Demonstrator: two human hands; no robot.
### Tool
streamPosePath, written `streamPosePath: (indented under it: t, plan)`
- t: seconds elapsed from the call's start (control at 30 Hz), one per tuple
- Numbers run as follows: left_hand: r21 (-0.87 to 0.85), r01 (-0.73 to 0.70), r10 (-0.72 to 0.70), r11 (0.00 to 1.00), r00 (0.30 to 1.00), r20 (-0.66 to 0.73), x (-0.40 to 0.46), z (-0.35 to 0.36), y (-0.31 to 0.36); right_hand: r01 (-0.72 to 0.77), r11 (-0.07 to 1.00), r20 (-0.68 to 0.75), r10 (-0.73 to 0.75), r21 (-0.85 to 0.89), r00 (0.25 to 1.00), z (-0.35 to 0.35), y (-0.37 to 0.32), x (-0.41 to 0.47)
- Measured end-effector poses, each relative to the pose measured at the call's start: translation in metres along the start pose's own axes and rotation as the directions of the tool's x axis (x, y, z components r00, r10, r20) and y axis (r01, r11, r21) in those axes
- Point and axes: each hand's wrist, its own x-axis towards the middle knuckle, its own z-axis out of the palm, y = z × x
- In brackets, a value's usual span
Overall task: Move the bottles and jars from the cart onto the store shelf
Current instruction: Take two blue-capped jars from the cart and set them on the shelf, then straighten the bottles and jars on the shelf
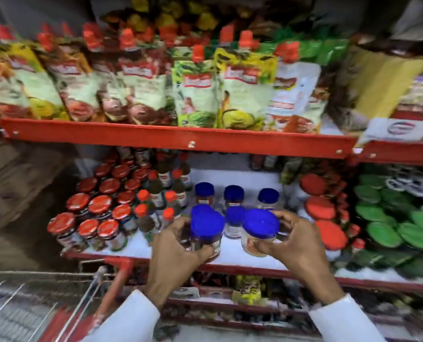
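The store shelf [181,140] has red front edges and a white deck, and the cart [116,280] shows a red frame with pale wire. Both jars [257,233] in the hands wear bright blue lids, the left one dark inside, the right one beige. Neighbouring jars [82,218] carry red lids, the pouches [195,95] above have red caps, and green lids [383,233] fill the right.

1. Left hand [178,245] was curled around the dark blue-lidded jar [206,233], fingers wrapped on its body, above the shelf edge [230,266].
2. Right hand [297,240] gripped the pale blue-lidded jar [258,233], right of the dark one.
3. Both forearms, white-sleeved, angled inward.
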Motion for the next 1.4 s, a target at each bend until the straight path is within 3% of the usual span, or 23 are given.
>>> streamPosePath:
  t: [0.17,0.33,0.7,0.83,0.93,1.0,1.1,1.17,1.3,1.4]
  plan:
    - [0.076,0.051,-0.055,0.996,0.997,0.049,0.018,0.077,-0.016,-0.034,0.995,-0.081,0.026,-0.092,0.996,-0.014,0.058,0.011]
    - [0.128,0.163,-0.171,0.978,0.984,0.049,0.030,0.126,-0.039,-0.057,0.988,-0.066,0.048,-0.140,0.997,-0.005,0.097,0.022]
    - [0.244,0.274,-0.286,0.930,0.958,0.017,0.029,0.151,-0.065,-0.124,0.989,-0.043,0.121,-0.083,0.992,0.011,0.115,0.025]
    - [0.271,0.214,-0.232,0.938,0.972,0.035,0.028,0.145,-0.062,-0.166,0.977,-0.046,0.162,-0.131,0.986,0.011,0.113,0.020]
    - [0.312,0.152,-0.176,0.938,0.983,0.050,0.026,0.129,-0.054,-0.139,0.931,-0.032,0.136,-0.338,0.990,0.011,0.097,0.015]
    - [0.359,0.044,-0.064,0.932,0.997,0.043,0.021,0.110,-0.049,-0.047,0.879,-0.028,0.038,-0.474,0.999,0.015,0.079,0.009]
    - [0.498,-0.169,0.157,0.851,0.985,0.066,0.016,0.069,-0.044,0.144,0.827,0.016,-0.161,-0.543,0.987,0.031,0.047,0.005]
    - [0.555,-0.235,0.241,0.798,0.968,0.064,0.015,0.036,-0.044,0.226,0.792,0.057,-0.236,-0.567,0.970,0.048,0.025,0.005]
    - [0.590,-0.249,0.298,0.768,0.954,0.015,0.014,-0.032,-0.054,0.321,0.736,0.138,-0.301,-0.596,0.944,0.088,-0.006,0.004]
    - [0.619,-0.201,0.301,0.759,0.952,-0.061,0.012,-0.081,-0.068,0.374,0.755,0.187,-0.326,-0.539,0.927,0.123,-0.025,0.005]
